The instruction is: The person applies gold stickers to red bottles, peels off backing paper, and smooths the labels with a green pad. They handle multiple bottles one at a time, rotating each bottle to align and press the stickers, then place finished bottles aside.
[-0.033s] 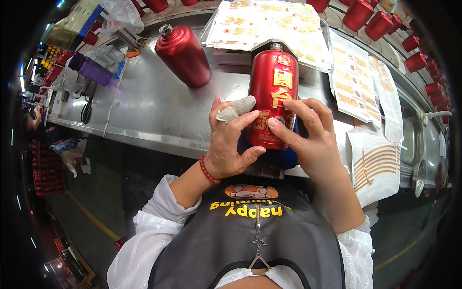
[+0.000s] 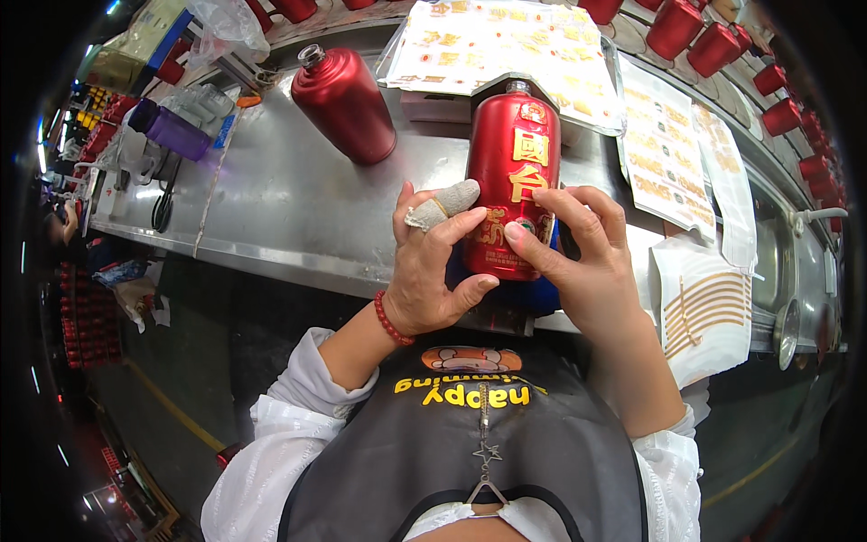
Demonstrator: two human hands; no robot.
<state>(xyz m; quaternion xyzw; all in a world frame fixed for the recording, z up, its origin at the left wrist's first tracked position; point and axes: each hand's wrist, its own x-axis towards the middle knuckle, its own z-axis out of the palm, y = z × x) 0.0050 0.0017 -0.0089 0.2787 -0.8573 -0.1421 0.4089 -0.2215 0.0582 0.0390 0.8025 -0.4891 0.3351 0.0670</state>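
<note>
A red bottle point(image 2: 515, 135) with raised gold lettering and gold emblems lies tilted in a dark holder with a blue part point(image 2: 546, 296), its clear neck away from me. My left hand point(image 2: 429, 271) is open beside it, one bare fingertip touching its lower left side and the thumb near its base. A grey cloth cover point(image 2: 442, 203) sheathes another left finger. From the other side, my right hand point(image 2: 587, 239) bends round the bottle, thumb on the lower emblem and index fingertip by the lettering. Whether a small piece sits under the thumb is hidden.
A plain red bottle point(image 2: 343, 104) stands on the metal bench point(image 2: 262, 194) at left. Sheets of gold decals point(image 2: 506, 41) lie behind and at right, with gold strips on white backing point(image 2: 709, 312). Scissors point(image 2: 163, 208) and a purple bottle point(image 2: 170, 129) are far left. More red bottles point(image 2: 718, 47) line the back.
</note>
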